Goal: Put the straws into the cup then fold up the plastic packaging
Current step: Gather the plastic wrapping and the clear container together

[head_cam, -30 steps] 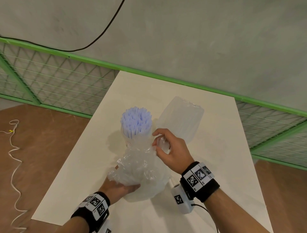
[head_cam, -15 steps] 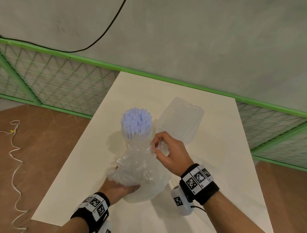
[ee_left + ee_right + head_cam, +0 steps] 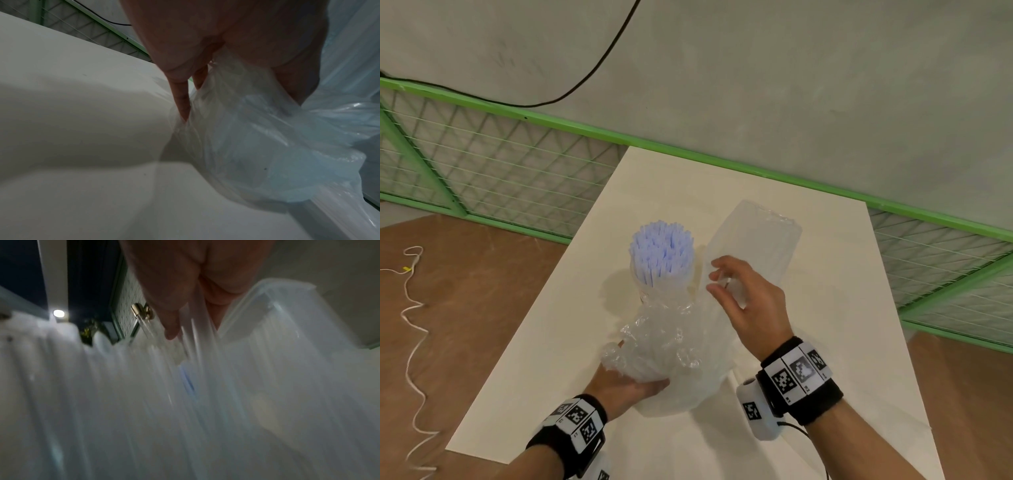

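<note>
Crinkly clear film is bunching in my left hand, whose fingers are curling round the crumpled lower end of the packaging near the table's front edge; the left wrist view shows those fingers digging into the gathered plastic. My right hand is hovering just past it at about one o'clock, fingers spread and only loosely bent; whether they are touching or pinching the film there I cannot tell, since the right wrist view is smeared with blur. Straws, pale blue, are standing upright in a tight bundle at about eleven o'clock from my right hand, seemingly in the cup, though its clear wall is hard to pick out. Beyond my right hand, at about one o'clock, more clear plastic is rising; it may be the loose end of the same packaging.

I am judging the straws as done and the folding as starting. Film like this is nearly weightless, limp and slippery, and it springs back out of a crease. Taking hold at the far edge with a pinch and pressing each fold flat on the table looks best, while keeping clear of the top-heavy straws.
</note>
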`<act>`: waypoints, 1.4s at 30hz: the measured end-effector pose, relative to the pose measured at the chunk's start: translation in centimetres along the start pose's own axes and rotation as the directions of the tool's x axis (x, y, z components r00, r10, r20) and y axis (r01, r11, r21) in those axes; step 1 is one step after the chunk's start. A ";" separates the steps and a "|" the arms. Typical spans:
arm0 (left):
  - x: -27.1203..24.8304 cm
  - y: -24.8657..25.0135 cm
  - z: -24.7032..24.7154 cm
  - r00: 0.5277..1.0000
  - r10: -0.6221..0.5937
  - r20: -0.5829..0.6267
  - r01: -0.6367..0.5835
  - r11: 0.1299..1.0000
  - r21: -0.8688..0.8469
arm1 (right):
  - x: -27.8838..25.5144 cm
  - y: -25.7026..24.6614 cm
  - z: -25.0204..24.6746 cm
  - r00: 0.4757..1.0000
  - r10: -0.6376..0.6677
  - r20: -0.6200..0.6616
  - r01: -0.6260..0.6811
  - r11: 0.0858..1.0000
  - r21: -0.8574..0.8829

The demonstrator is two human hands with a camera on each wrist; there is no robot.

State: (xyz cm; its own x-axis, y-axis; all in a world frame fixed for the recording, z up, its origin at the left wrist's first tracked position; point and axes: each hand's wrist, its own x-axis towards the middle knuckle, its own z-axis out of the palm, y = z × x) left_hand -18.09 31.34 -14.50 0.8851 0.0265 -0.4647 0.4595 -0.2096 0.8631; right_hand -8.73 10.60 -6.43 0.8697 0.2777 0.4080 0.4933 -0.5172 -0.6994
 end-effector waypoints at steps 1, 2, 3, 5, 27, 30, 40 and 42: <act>0.1 -0.1 0.0 1.000 -0.003 0.008 0.003 1.000 -0.001 | 0.2 -0.2 -0.3 0.999 0.007 -0.037 -0.006 0.999 0.031; 0.1 -0.1 0.0 1.000 -0.004 0.012 0.004 1.000 0.000 | 0.4 -0.5 -0.5 0.997 0.015 -0.075 -0.010 0.998 0.063; 0.2 -0.2 0.0 1.000 -0.001 0.012 0.001 1.000 -0.004 | 0.7 -0.6 -0.8 0.994 0.026 -0.109 -0.016 0.995 0.095; 0.1 -0.2 0.0 1.000 0.002 0.008 -0.002 1.000 0.001 | 1.0 -0.9 -1.4 0.985 0.052 -0.163 -0.029 0.990 0.139; 0.6 -0.9 0.0 0.998 -0.065 0.001 0.065 0.996 0.056 | 10.5 0.6 -11.4 0.923 0.025 -0.384 0.069 0.971 0.229; 0.6 -0.9 0.0 0.999 -0.049 0.001 0.049 0.998 0.051 | 9.7 4.9 -8.7 0.985 0.064 -0.163 -0.071 0.997 -0.035; 0.3 -0.5 0.0 0.999 -0.032 -0.016 0.031 0.998 -0.046 | 8.9 8.1 -6.5 0.891 0.269 0.366 0.061 0.727 -0.684; 0.4 -0.6 0.1 1.000 -0.028 -0.013 0.027 0.999 -0.047 | 9.4 7.8 -6.4 0.907 0.256 0.335 0.046 0.729 -0.683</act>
State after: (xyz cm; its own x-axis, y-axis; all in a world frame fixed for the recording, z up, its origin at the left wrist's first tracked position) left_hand -18.02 31.40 -15.24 0.8728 0.0447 -0.4860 0.4864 -0.1621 0.8586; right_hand 3.15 3.96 -4.30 0.9206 0.3904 -0.0054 0.3884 -0.9171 -0.0900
